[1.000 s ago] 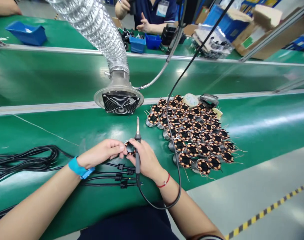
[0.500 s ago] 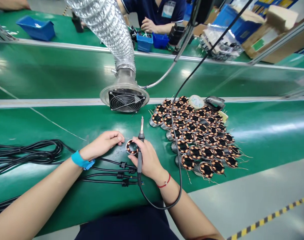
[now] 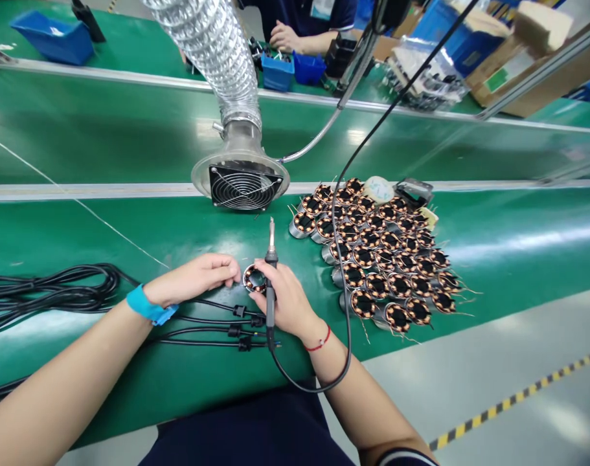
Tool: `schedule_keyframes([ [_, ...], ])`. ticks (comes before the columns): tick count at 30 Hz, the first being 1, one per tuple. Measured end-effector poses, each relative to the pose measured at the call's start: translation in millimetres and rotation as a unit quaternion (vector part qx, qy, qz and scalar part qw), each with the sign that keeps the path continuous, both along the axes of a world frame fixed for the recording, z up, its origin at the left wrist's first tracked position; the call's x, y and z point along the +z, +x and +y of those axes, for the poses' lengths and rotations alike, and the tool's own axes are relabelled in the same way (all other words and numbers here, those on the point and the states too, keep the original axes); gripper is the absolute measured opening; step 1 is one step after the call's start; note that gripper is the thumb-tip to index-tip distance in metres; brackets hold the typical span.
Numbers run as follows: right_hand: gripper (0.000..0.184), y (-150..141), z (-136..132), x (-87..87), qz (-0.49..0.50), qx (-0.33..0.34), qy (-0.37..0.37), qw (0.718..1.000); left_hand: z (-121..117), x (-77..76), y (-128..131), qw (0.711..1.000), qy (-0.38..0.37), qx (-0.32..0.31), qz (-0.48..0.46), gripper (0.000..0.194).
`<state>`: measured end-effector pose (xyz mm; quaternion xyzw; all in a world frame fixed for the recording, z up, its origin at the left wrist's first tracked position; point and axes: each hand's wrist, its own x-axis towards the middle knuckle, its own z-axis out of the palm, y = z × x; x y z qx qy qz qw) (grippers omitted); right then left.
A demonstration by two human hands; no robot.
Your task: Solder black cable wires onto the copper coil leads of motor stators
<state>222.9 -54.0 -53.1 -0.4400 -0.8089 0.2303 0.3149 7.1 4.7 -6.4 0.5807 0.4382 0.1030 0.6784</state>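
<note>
In my right hand (image 3: 287, 301) I hold a soldering iron (image 3: 270, 304) upright in the view, its metal tip pointing away from me. The thumb and fingers of that same hand grip a stator (image 3: 250, 278) wound with copper coils, partly covered by the fingers and the iron. My left hand (image 3: 219, 270) is closed in a pinch just left of the stator. What its fingertips hold is too small to make out. A thin pale strand (image 3: 114, 230) runs from the upper left towards my left wrist.
Many stators (image 3: 372, 259) stand in rows on the right. Black cables (image 3: 71, 291) lie coiled at left, their ends (image 3: 241, 330) below my hands. A fume extractor (image 3: 246, 184) hangs ahead. The iron's cord (image 3: 346, 310) loops at right. Across the bench is another person's hand (image 3: 285, 37).
The view has shifted slightly. My left hand stays pinched beside the stator, and my right hand still holds the soldering iron and stator. Across the bench, a black holder sits differently beside the blue bin.
</note>
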Motion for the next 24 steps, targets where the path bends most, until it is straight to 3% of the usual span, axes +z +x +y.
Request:
schedule_keyframes([
  [4,0.056,1,1,0.8,0.003,0.005,0.012,1.000,-5,-11.1,12,0.995,-0.036,0.072,-0.051,0.033],
  [6,0.055,4,3,2.6,0.005,0.003,0.015,1.000,-8,-12.2,15,0.997,0.001,0.065,-0.047,0.033],
  [9,0.060,12,7,6.4,0.020,-0.019,0.024,0.999,-14,-6.4,15,0.993,0.117,-0.026,0.022,0.032],
  [13,0.062,20,10,9.1,0.065,-0.056,0.058,0.995,-30,-1.5,15,0.932,0.246,-0.220,0.149,0.021],
  [15,0.055,20,8,10.1,0.091,-0.078,0.076,0.990,-36,-1.9,15,0.912,0.274,-0.257,0.165,0.013],
  [18,0.046,14,0,15.2,0.144,-0.104,0.080,0.981,-35,0.6,13,0.934,0.272,-0.196,0.120,0.010],
  [21,0.043,0,-11,25.2,0.217,-0.099,0.009,0.971,-28,7.0,7,0.958,0.261,-0.093,0.069,0.012],
  [24,0.045,-17,-18,34.9,0.286,-0.079,-0.046,0.954,-24,9.7,3,0.960,0.274,-0.044,0.050,0.014],
])
